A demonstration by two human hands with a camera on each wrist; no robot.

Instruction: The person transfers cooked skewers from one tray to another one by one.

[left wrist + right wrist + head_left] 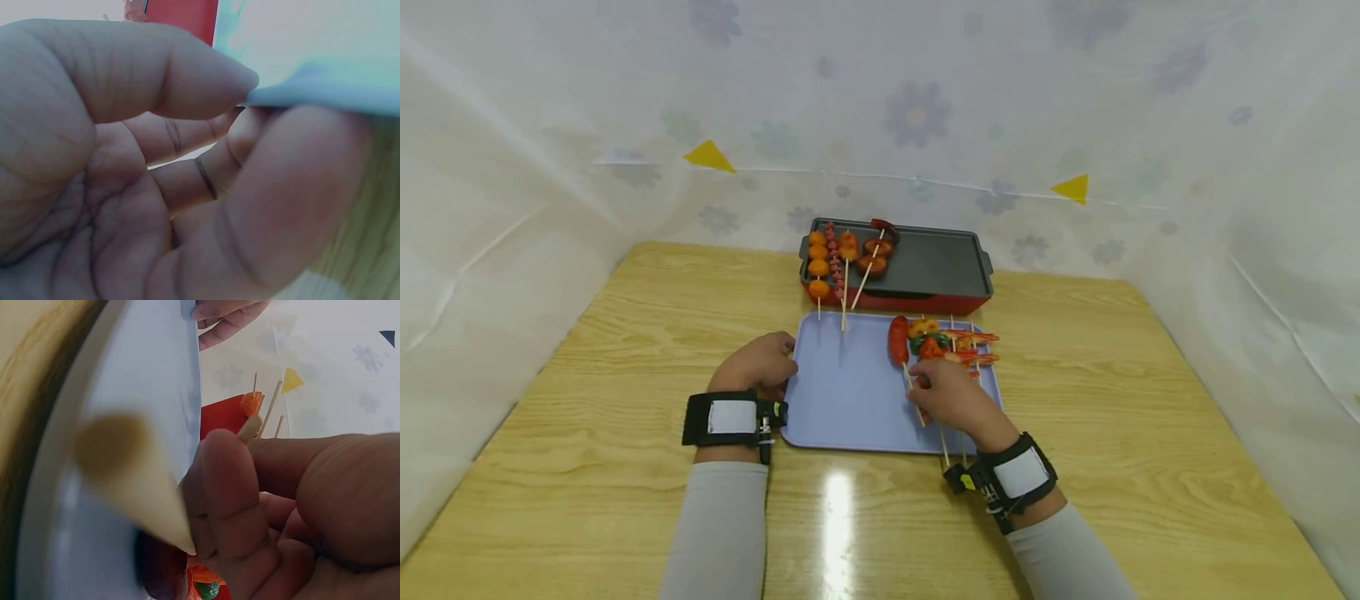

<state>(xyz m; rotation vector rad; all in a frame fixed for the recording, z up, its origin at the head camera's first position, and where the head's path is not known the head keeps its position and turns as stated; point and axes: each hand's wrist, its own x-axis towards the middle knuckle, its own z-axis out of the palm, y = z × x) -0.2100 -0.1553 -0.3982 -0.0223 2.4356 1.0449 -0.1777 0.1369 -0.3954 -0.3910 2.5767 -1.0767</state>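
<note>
A lavender tray (842,392) lies in front of a grill. My left hand (758,365) pinches its left rim between thumb and fingers; the left wrist view shows the thumb (181,75) on top of the rim. On the tray's right part, my right hand (951,396) pinches the stick of a red sausage skewer (898,340). In the right wrist view the thumb and fingers of the right hand (250,494) close on a stick. Beside the sausage lie a mixed vegetable skewer (922,327) and shrimp-like skewers (973,357), partly hidden by the right hand.
The red grill with a black plate (936,258) stands behind the tray. On its left part lie an orange-ball skewer (817,267), a thin pink skewer (834,258), a short orange-brown one (848,245) and one with brown round slices (873,265). A patterned curtain (917,117) hangs behind.
</note>
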